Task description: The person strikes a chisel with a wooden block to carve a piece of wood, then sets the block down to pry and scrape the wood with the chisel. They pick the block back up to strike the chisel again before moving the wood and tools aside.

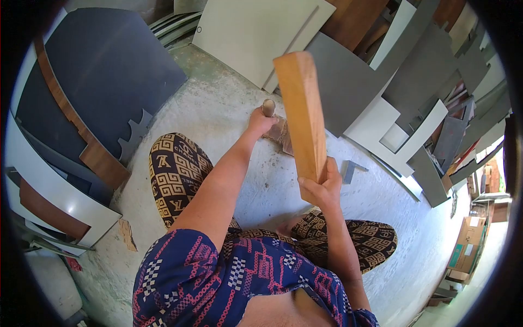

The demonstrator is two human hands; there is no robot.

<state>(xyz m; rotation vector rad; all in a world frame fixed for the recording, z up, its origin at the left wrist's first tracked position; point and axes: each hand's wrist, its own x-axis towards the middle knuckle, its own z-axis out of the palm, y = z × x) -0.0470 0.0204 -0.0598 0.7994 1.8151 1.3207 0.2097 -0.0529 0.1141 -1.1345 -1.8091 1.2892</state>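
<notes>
My left hand [260, 123] reaches forward and is closed round an upright, rounded wooden handle [268, 107]. Beside that hand on the floor lies a worn brown wooden piece [278, 133], partly hidden behind a thick wooden block. Whether the handle is joined to this piece, I cannot tell. My right hand [325, 187] grips the lower end of the long, light-brown wooden block [303, 114], which is raised and tilted slightly, its top end away from me. A small grey angled piece [353, 170] rests on the floor to the right of the block.
Large dark panels [109, 71] and curved boards lean at the left. A pale board [256, 32] stands ahead, with stacked grey and white offcuts [408, 82] to the right. A cardboard box [467, 245] is at far right; a wood scrap [127, 235] lies near my left knee.
</notes>
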